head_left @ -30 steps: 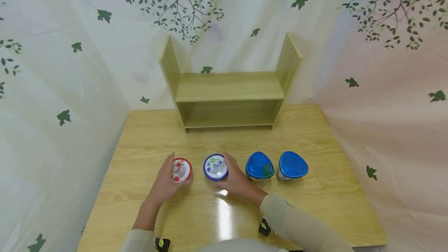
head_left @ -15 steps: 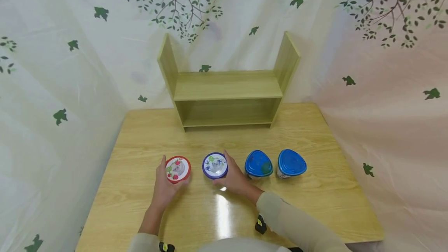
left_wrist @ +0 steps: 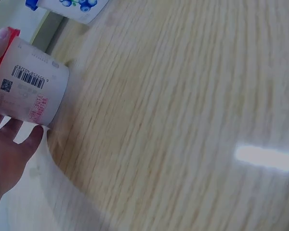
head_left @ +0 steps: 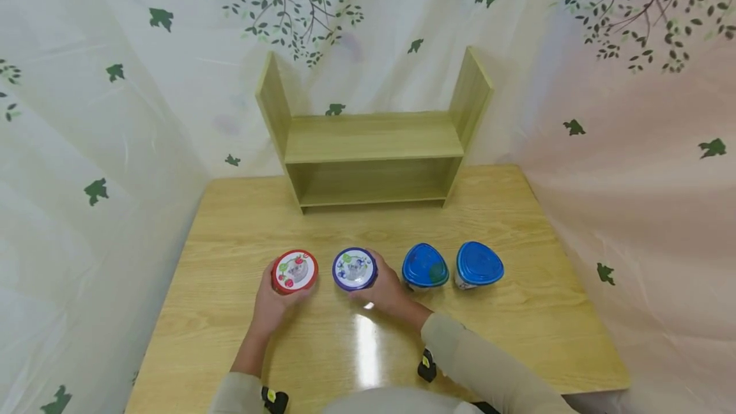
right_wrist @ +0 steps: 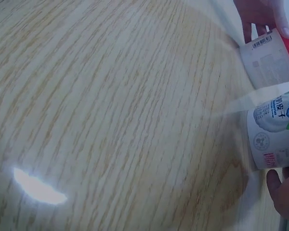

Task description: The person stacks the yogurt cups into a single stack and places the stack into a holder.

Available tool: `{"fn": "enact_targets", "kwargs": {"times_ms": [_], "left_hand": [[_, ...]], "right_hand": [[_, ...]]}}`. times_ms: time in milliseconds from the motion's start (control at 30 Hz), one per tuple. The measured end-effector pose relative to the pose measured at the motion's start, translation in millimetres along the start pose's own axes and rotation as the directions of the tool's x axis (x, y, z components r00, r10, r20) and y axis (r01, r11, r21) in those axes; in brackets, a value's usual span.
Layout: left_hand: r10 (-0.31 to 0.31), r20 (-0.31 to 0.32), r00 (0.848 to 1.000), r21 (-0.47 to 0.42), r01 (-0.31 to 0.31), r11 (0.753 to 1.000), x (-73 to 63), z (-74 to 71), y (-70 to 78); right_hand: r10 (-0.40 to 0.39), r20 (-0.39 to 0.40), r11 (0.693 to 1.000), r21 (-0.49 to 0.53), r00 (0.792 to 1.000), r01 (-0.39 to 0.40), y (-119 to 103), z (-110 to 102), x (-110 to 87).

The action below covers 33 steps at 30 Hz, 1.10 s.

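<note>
My left hand [head_left: 271,304] grips a round white yogurt tub with a red-rimmed lid [head_left: 295,271] showing red fruit. In the left wrist view the barcode side of this red-lidded tub [left_wrist: 31,84] faces the camera, with a thumb at the lid and fingers curled under its side. My right hand [head_left: 390,291] holds a second yogurt tub [head_left: 354,269] by its right side; its lid is rimmed in purple-blue. Blueberries are printed on that tub's white wall [right_wrist: 274,127] in the right wrist view. A narrow gap separates the two tubs.
Two blue-lidded, rounded-triangular tubs [head_left: 425,266] [head_left: 479,264] stand to the right of my right hand. Behind, at the back of the wooden table [head_left: 230,222], is a two-tier wooden shelf [head_left: 374,139]. A leaf-printed curtain [head_left: 144,114] surrounds the table.
My left hand has closed round the red-lidded tub; the tub first tilted and shifted left, then came level and slightly forward. My right hand has wrapped more around the blueberry tub.
</note>
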State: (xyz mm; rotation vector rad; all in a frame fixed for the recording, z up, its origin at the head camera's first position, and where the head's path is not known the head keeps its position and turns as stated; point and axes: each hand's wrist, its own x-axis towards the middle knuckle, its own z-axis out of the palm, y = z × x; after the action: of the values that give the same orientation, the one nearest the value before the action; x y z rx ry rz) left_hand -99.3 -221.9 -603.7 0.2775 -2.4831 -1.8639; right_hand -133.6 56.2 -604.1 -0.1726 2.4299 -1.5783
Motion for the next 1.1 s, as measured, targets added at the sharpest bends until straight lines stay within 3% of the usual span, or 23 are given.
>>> {"fn": "enact_targets", "kwargs": {"times_ms": [300,533,833,1100], "left_hand": [[0.01,0.149,0.989,-0.037,-0.004,0.999,8.6,-8.3,0.5],[0.017,0.24,0.971,-0.056,-0.003,0.998,18.4,-16.0,1.8],[-0.014,0.273,0.962,-0.064,0.033,0.997,19.3,-19.5,5.4],[-0.017,0.273,0.962,-0.074,0.039,0.996,20.3,-19.7,4.6]], "right_hand": [[0.023,-0.005,1.0,0.009,1.0,-0.023,-4,-4,0.4],[-0.036,-0.011,0.997,0.062,0.999,0.037,-19,-7,-2.1],[-0.074,0.017,0.985,0.154,0.997,0.071,-44,-10,-1.6],[-0.106,0.018,0.984,0.144,0.994,0.103,-60,-9,2.9]]}}
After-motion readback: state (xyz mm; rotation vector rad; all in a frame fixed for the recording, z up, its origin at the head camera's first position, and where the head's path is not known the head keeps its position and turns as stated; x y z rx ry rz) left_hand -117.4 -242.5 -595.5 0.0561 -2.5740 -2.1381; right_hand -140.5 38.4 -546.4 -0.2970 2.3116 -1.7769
